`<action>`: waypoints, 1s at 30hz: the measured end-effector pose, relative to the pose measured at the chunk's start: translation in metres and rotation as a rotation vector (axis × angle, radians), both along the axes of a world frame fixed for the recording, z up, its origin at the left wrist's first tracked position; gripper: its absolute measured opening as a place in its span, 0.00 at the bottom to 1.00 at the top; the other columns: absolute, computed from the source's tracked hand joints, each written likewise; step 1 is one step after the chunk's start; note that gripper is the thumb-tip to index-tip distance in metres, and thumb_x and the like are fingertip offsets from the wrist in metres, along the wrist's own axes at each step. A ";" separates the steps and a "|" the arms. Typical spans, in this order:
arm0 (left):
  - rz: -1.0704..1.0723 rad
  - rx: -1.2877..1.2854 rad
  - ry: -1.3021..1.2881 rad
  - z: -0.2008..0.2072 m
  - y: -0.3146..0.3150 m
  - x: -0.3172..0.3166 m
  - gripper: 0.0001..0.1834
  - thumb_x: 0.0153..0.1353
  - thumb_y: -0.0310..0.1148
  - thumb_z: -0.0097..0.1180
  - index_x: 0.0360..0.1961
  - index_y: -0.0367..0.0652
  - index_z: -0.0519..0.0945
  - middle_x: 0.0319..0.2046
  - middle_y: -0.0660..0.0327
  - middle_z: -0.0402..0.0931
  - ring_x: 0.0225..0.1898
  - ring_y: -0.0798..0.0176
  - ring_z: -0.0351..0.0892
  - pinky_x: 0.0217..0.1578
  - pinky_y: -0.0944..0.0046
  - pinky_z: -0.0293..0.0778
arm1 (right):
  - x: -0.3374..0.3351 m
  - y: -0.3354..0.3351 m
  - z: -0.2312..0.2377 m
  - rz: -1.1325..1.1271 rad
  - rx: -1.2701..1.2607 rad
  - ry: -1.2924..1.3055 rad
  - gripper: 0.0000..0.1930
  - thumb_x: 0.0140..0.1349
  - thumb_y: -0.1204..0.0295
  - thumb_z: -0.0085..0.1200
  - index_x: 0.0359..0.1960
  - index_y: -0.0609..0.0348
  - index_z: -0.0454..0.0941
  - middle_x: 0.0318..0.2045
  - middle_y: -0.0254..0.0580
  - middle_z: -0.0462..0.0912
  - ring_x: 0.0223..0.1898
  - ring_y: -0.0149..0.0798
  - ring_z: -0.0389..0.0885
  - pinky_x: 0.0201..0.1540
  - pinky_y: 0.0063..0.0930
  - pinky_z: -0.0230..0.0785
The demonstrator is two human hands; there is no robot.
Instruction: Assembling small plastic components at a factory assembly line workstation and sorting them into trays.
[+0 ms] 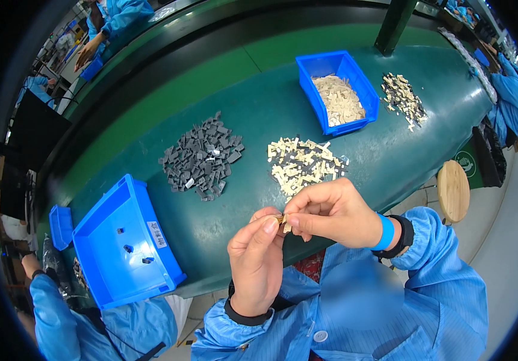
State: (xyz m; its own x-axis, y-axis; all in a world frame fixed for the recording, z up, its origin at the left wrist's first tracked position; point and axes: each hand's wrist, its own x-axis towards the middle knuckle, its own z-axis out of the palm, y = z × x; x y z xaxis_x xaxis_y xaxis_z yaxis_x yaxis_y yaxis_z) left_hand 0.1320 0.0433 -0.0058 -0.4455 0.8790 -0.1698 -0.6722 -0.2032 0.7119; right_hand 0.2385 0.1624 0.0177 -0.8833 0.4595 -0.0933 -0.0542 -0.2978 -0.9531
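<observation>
Small cream piece [287, 228], mostly hidden between left grip [255, 253] and right grip [338, 216], lower end visible

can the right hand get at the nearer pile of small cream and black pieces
Probably yes: the bare right hand is close to that cream-and-black pile of small pieces, nothing visible standing between, though it appears to pinch a small cream piece.

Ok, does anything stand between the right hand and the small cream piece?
Nothing visible: the right hand has its fingertips on the small cream piece, beside the left hand. The cream-and-black pile lies beyond the hands on the table, not between them.
</observation>
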 end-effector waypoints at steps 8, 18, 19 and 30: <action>0.453 -0.013 0.606 0.012 -0.010 -0.025 0.06 0.56 0.27 0.53 0.32 0.36 0.78 0.38 0.59 0.69 0.39 0.67 0.66 0.44 0.67 0.62 | 0.008 0.106 0.027 -0.487 1.069 -0.221 0.08 0.53 0.73 0.51 0.28 0.66 0.78 0.17 0.42 0.78 0.19 0.29 0.75 0.23 0.22 0.66; 0.546 -0.096 1.150 0.012 -0.011 -0.029 0.05 0.52 0.21 0.56 0.31 0.34 0.79 0.36 0.58 0.68 0.36 0.66 0.67 0.37 0.72 0.65 | 0.016 0.163 0.016 -0.491 1.531 -0.455 0.05 0.51 0.73 0.52 0.25 0.62 0.76 0.23 0.46 0.77 0.27 0.46 0.76 0.31 0.32 0.69; 0.585 -0.085 1.261 0.011 -0.010 -0.028 0.06 0.49 0.20 0.58 0.31 0.35 0.79 0.34 0.58 0.68 0.34 0.63 0.69 0.35 0.69 0.66 | 0.017 0.157 0.022 -0.517 1.571 -0.469 0.04 0.51 0.73 0.52 0.26 0.61 0.77 0.25 0.46 0.77 0.29 0.46 0.76 0.32 0.32 0.69; 0.523 0.113 2.084 0.013 -0.012 -0.019 0.15 0.41 0.23 0.65 0.33 0.49 0.80 0.31 0.64 0.67 0.31 0.61 0.68 0.38 0.55 0.66 | -0.012 0.056 0.024 0.333 0.668 0.066 0.09 0.57 0.69 0.55 0.30 0.64 0.77 0.23 0.34 0.76 0.26 0.26 0.70 0.29 0.21 0.64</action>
